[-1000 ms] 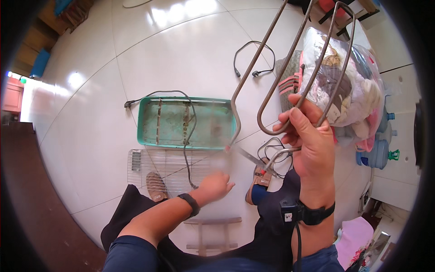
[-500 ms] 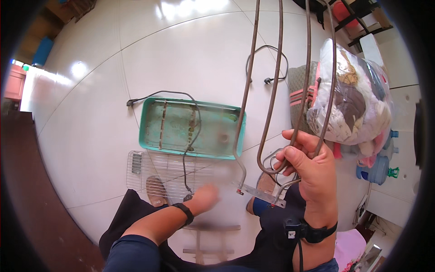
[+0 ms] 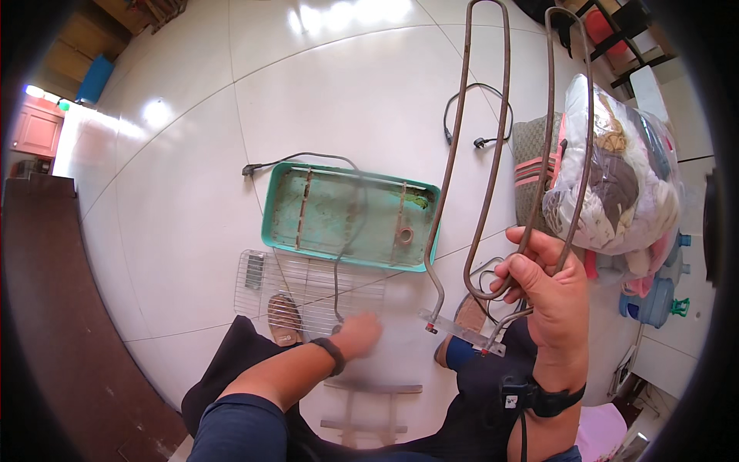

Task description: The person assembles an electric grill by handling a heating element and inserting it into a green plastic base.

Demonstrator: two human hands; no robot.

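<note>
My right hand [image 3: 543, 277] grips the lower bend of a long, looped, brownish metal heating element [image 3: 462, 115], held over the floor at the right. Its two lower ends join a metal plate [image 3: 462, 331] with small red-tipped terminals. My left hand [image 3: 356, 335] is motion-blurred beside the wire grill rack [image 3: 300, 277], at the lower end of a black power cord [image 3: 337, 289]; whether it holds the cord is unclear. That cord runs across a stained teal rectangular tray [image 3: 346, 223] to a plug [image 3: 248, 170].
Bagged soft goods [image 3: 616, 169], large water bottles [image 3: 650, 304] and dark shelving [image 3: 616, 38] stand at the right. Another cord [image 3: 477, 86] lies above them to the left. A dark wooden board [image 3: 54, 254] runs along the left; my sandalled feet [image 3: 283, 312] and a low wooden frame [image 3: 373, 389] are below.
My right hand has lowered the element, which now stands straighter in view with its plate nearer my right knee. My left hand has shifted downward toward the cord's end. The view has shifted slightly.
</note>
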